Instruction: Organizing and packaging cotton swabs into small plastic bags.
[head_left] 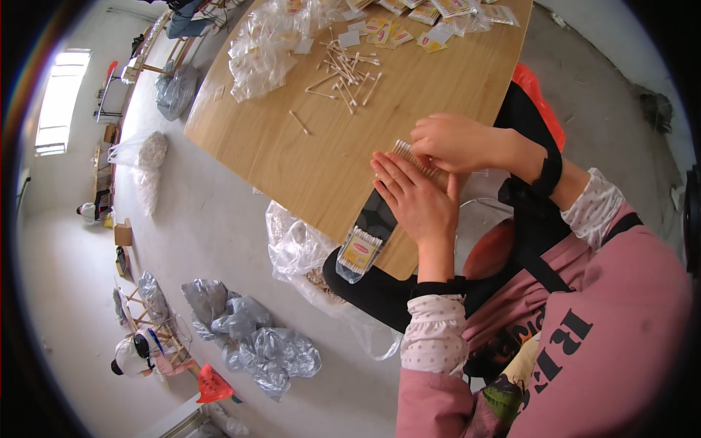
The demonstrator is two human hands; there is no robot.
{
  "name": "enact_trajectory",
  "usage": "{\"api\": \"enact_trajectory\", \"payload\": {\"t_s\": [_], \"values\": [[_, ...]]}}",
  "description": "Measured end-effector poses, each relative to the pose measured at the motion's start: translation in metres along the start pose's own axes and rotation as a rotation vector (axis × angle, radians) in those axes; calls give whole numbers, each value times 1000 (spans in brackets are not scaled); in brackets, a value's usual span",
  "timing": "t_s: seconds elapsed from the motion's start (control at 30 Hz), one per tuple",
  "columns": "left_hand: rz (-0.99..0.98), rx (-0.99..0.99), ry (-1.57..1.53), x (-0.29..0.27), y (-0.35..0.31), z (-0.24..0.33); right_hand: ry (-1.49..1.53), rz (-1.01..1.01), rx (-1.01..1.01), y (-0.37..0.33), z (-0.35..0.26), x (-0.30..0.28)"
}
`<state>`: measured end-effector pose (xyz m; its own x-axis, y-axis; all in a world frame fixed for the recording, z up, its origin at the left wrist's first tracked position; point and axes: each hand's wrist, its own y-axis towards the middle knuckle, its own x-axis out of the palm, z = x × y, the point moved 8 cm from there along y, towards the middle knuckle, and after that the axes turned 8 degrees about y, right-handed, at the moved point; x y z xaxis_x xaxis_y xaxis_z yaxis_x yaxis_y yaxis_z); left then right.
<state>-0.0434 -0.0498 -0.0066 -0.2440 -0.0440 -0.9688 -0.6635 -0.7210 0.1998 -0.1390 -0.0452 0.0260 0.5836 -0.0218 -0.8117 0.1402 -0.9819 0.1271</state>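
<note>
A row of cotton swabs (402, 150) lies side by side at the table edge, partly hidden under my hands. My left hand (418, 196) rests flat over the row with its fingers stretched out. Across from it, my right hand (451, 142) has its fingers curled in at the row's other side; its fingertips are hidden, so what they pinch cannot be made out. A clear bag of swabs with a yellow card (359, 250) lies by the table corner, beside a dark patterned panel (377, 217).
Loose cotton swabs (349, 69) are scattered on the wooden table (270, 150). Clear plastic bags (263, 55) and yellow cards (380, 31) lie at its far side. A clear sack (288, 241) hangs below the edge. Grey bags (252, 332) sit on the floor; other people work farther off.
</note>
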Motion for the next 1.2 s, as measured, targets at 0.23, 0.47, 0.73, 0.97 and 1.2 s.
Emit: {"api": "enact_trajectory", "payload": {"t_s": [0.23, 0.47, 0.73, 0.97, 1.2], "values": [[10, -4, 27, 3, 1, 3, -154, -351, 119, 15, 9, 19], [43, -5, 27, -3, 1, 2, 83, 1, 248, -42, 36, -60], [49, -31, 67, -10, -1, -3, -102, 348, 913, -209, 113, -173], [-66, 51, 68, -10, -10, 2, 41, 582, 567, -205, 118, -137], [-169, 57, 88, 0, -9, -3, 672, 703, 276, -68, 43, -58]]}}
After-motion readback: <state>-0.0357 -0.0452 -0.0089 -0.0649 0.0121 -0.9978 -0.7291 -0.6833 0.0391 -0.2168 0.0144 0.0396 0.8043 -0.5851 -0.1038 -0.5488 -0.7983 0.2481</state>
